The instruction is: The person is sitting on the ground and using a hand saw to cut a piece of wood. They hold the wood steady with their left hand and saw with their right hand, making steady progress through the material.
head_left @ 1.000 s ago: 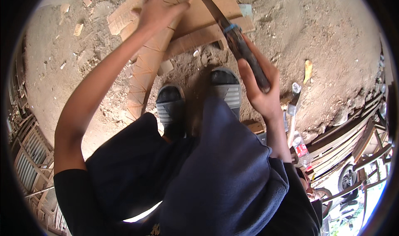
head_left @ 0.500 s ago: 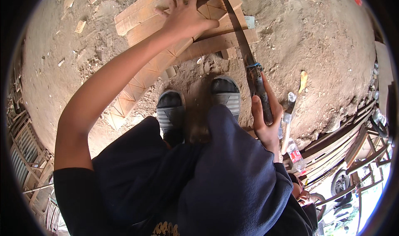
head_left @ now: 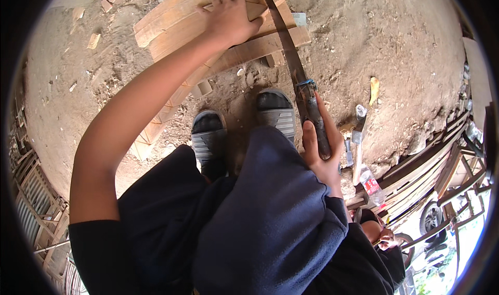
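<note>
My left hand lies with fingers spread on a narrow wooden strip marked with slanted lines, which runs from the lower left up under my palm. Beneath it are wider boards and a crosswise plank. In my right hand is a handsaw, held by its dark handle with a blue band at the top. Its long dark blade reaches up beside the strip's end, just right of my left thumb. Whether the teeth touch the wood is hard to tell.
My sandalled feet stand on the dirt floor near the boards. At right lie a hammer, a plastic bottle, a yellow scrap and stacked wood strips. Another person's hand shows at lower right.
The view has shifted, so boards, feet and hands sit slightly further left. The saw has moved little against the wood. Both hands keep their places on strip and handle.
</note>
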A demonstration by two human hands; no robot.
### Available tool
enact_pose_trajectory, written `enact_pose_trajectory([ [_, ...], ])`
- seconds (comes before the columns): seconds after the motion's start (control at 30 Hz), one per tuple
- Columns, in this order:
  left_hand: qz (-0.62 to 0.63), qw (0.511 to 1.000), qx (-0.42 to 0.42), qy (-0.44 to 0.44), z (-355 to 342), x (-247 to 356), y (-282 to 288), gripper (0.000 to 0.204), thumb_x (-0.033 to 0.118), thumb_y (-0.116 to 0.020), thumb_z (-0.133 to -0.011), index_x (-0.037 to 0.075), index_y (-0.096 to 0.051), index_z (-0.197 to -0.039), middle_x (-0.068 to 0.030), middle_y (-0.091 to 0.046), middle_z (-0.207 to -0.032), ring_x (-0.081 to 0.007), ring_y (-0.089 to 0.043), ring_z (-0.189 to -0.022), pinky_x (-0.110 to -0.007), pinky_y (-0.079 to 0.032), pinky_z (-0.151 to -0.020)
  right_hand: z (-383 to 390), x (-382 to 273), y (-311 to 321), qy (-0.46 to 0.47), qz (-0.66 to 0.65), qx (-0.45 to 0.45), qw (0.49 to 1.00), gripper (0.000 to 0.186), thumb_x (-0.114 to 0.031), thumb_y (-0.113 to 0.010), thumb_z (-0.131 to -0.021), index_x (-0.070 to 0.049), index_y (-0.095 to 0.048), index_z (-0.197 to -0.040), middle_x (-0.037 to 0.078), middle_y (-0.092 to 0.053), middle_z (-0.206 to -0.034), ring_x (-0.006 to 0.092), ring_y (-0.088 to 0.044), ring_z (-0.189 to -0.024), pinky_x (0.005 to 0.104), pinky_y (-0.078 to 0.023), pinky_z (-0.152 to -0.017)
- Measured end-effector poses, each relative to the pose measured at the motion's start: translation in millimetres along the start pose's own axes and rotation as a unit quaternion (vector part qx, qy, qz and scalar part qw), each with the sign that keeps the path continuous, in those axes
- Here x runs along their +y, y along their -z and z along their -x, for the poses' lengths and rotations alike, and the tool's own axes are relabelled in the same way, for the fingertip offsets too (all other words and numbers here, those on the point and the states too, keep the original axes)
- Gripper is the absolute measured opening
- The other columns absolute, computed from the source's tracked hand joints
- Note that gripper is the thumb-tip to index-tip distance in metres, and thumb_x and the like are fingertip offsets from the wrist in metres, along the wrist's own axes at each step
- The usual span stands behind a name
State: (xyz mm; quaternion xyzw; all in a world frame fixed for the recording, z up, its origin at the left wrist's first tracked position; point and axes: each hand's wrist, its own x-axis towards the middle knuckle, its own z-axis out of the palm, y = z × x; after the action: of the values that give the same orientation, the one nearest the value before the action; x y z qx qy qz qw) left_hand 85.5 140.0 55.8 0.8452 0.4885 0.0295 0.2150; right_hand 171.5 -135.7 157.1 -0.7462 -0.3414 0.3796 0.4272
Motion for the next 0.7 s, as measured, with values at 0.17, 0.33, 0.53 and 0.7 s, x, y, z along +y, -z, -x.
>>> enact_pose_trajectory([
  [0.17,-0.052,0.993,0.084,-0.061,-3.5,-7.4,-16.8,0.078,0.044,-0.073,-0.079,-0.002,-0.045,-0.135,-0.0289,-0.039,-0.145,-0.0475,-0.033,-0.139,-0.067,-0.032,-0.106,-5.8,1.2,-8.9,0.061,0.052,0.017,0.997,0.053,-0.009,-0.057,-0.096,0.004,-0.044,-0.145,0.007,-0.065,-0.074,0.0056,-0.057,-0.066,0.0229,-0.046,-0.061],
  [0.33,-0.060,0.995,0.059,-0.053,3.9,2.0,-2.6,0.063,0.046,-0.072,-0.082,-0.005,-0.055,-0.117,-0.0244,-0.053,-0.127,-0.0402,-0.052,-0.120,-0.052,-0.047,-0.095,-7.5,5.9,-10.3,0.057,0.037,0.017,0.998,0.054,-0.009,-0.058,-0.095,0.004,-0.044,-0.145,0.008,-0.066,-0.075,0.0054,-0.056,-0.067,0.0235,-0.047,-0.062],
  [0.53,-0.025,0.995,0.078,-0.057,4.4,0.0,-0.5,0.061,0.046,-0.073,-0.081,-0.004,-0.056,-0.111,-0.0225,-0.062,-0.109,-0.0384,-0.062,-0.102,-0.046,-0.052,-0.085,-6.9,11.7,-6.3,0.065,0.040,0.003,0.997,0.055,-0.009,-0.058,-0.094,0.004,-0.043,-0.146,0.008,-0.065,-0.072,0.0048,-0.056,-0.064,0.0228,-0.046,-0.059],
  [0.7,-0.031,0.992,0.105,-0.069,-2.4,-8.3,8.2,0.066,0.046,-0.077,-0.079,-0.011,-0.058,-0.106,-0.0282,-0.061,-0.111,-0.0388,-0.066,-0.098,-0.045,-0.058,-0.078,-15.3,10.5,-9.9,0.082,0.042,0.000,0.996,0.056,-0.009,-0.058,-0.094,0.004,-0.043,-0.146,0.007,-0.062,-0.069,0.0042,-0.055,-0.061,0.0220,-0.044,-0.055],
])
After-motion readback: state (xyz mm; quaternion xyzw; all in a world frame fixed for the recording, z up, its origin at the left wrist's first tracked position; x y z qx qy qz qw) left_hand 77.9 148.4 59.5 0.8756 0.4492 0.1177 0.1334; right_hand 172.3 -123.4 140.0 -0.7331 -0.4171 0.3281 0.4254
